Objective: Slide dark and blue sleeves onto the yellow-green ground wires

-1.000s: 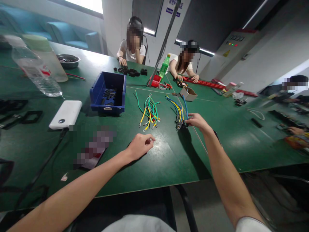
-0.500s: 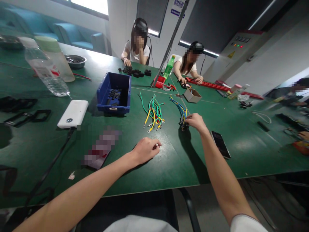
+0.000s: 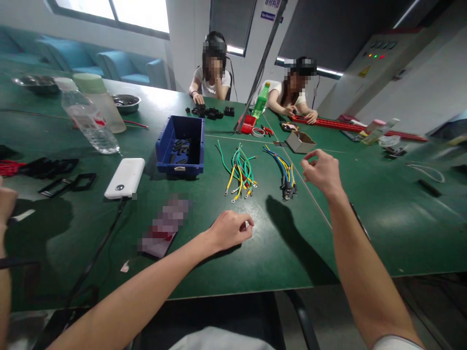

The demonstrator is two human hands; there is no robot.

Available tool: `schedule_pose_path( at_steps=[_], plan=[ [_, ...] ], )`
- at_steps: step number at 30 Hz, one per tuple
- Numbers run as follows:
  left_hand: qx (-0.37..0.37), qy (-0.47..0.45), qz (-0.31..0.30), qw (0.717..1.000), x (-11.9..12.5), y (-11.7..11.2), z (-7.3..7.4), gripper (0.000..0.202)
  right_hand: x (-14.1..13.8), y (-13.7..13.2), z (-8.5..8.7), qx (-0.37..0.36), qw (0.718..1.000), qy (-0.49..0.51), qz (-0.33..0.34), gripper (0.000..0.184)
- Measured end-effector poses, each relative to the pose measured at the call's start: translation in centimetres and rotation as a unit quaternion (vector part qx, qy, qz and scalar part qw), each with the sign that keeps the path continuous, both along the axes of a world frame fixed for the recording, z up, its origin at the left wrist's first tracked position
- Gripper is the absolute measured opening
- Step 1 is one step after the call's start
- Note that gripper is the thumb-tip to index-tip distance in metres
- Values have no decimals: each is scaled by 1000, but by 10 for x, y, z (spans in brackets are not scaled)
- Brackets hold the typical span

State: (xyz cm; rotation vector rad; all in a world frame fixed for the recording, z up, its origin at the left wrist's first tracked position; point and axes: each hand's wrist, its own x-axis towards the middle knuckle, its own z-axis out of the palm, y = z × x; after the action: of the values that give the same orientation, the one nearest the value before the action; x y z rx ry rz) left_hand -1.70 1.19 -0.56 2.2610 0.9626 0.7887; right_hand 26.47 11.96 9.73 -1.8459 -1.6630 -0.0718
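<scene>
My left hand (image 3: 230, 231) rests on the green table near its front edge, fingers loosely curled, a gap between thumb and forefinger, nothing seen in it. My right hand (image 3: 323, 171) is raised above the table, fingers bent and apart, with nothing visible in them. Left of it lies a bundle of blue and yellow wires (image 3: 282, 165), their near ends fitted with dark terminals. A looser pile of green wires (image 3: 241, 165) with yellow sleeves and metal ring terminals lies beyond my left hand. The two wire groups lie apart, and neither hand touches them.
A blue bin (image 3: 180, 169) holds small black pieces. A white power bank (image 3: 126, 177) with a black cable, a water bottle (image 3: 89, 121) and black frames (image 3: 67, 184) are left. A small cardboard box (image 3: 301, 143) stands beyond my right hand. Two people sit opposite; another person's hand (image 3: 5, 199) shows far left.
My right hand has let go of the blue and yellow wire bundle and moved up and right. My left hand stays in place. Another person's hand has appeared at the left edge.
</scene>
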Motion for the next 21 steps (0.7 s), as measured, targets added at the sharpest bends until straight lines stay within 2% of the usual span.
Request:
schedule_pose_path(
  at_steps=[1,3,6,8,10,12,15,21],
  plan=[
    [5,4,-4,1000,0,0,0,12,-10,-5,-2,55,998,33,14,9],
    [20,17,-20,999,0,0,0,10,-37,-14,-17,143,981,122,54,9],
    [46,23,-38,998,1,0,1,9,-80,-23,-59,244,927,267,95,11],
    [73,10,-34,997,2,1,3,10,-102,-24,-87,207,917,309,147,15],
    [119,-4,-20,993,4,4,7,11,-114,-22,-106,149,915,332,173,15],
    [172,-23,6,985,4,6,13,18,-117,-19,-114,125,912,352,172,15],
    [233,-75,69,967,-1,8,25,26,-113,-17,-112,112,907,368,171,16],
    [312,-138,251,906,-30,29,63,28,-105,-21,-112,115,909,348,200,17]
  ],
)
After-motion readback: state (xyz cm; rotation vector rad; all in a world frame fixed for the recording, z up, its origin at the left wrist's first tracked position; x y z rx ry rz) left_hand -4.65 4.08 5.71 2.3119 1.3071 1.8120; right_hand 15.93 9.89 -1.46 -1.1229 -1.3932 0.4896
